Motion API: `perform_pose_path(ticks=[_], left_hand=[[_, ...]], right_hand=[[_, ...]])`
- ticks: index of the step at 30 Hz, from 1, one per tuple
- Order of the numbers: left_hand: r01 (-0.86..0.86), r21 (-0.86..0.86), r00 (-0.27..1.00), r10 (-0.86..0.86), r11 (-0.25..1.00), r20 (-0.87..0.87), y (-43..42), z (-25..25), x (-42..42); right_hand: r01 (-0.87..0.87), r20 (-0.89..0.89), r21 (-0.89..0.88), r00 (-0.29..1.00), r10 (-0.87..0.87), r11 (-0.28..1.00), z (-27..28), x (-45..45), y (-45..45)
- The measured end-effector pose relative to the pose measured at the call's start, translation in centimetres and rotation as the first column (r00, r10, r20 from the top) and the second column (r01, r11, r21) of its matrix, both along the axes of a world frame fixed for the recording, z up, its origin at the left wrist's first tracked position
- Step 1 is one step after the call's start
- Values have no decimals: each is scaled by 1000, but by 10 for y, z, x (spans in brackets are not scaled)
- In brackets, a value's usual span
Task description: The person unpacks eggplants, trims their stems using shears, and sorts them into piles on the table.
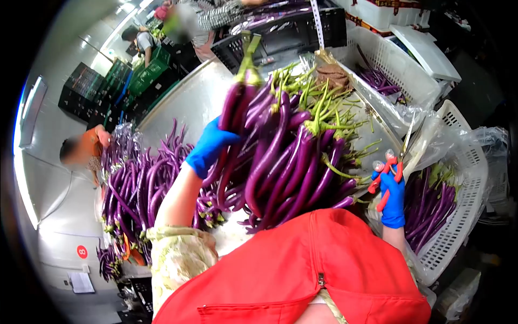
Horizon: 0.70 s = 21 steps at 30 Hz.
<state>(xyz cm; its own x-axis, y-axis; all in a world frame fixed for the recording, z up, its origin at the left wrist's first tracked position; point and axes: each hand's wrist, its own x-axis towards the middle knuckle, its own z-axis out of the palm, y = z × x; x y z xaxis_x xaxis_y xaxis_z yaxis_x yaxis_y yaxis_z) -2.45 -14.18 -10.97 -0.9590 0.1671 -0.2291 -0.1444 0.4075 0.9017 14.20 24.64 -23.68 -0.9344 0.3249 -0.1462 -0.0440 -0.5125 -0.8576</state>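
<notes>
My left hand (212,146), in a blue glove, is wrapped round a few long purple eggplants (233,108) held upright, their green stems at the top. Beside it a large pile of eggplants (291,167) lies on the metal table (186,97), stems pointing up and right. On the right, my right hand (393,197), also blue-gloved, grips red-handled scissors (400,171) with the blades pointing up. The fingertips of that glove look covered by something clear.
A white basket (458,227) of eggplants stands at the right, another white crate (426,89) behind it. More eggplants (140,183) lie left. A brown cloth (333,77) rests at the back. Black crates (280,38) stand beyond; several people are around.
</notes>
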Motion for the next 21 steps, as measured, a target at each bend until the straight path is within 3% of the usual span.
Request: perform_pose_path(ticks=[2,4,6,12,14,16,21], left_hand=[[78,191,997,-75,978,-18,-21,21,-2],[154,344,987,-132,926,-88,-18,51,13],[180,333,984,-174,926,-47,-10,72,29],[312,237,936,-340,920,88,1,45,32],[343,276,910,-391,898,139,34,63,49],[338,261,887,-399,904,234,40,54,49],[410,159,858,-439,898,266,48,51,48]], right_hand=[[-24,-15,235,999,29,972,15,3,2],[-274,-42,239,956,292,932,24,5,12],[-441,-52,218,886,461,871,41,0,5],[-704,-103,123,692,714,700,77,-26,-40],[-693,-131,117,700,702,712,83,-31,-47],[-662,-167,4,739,653,750,85,-33,-52],[-597,-143,-50,798,585,801,80,-32,-56]])
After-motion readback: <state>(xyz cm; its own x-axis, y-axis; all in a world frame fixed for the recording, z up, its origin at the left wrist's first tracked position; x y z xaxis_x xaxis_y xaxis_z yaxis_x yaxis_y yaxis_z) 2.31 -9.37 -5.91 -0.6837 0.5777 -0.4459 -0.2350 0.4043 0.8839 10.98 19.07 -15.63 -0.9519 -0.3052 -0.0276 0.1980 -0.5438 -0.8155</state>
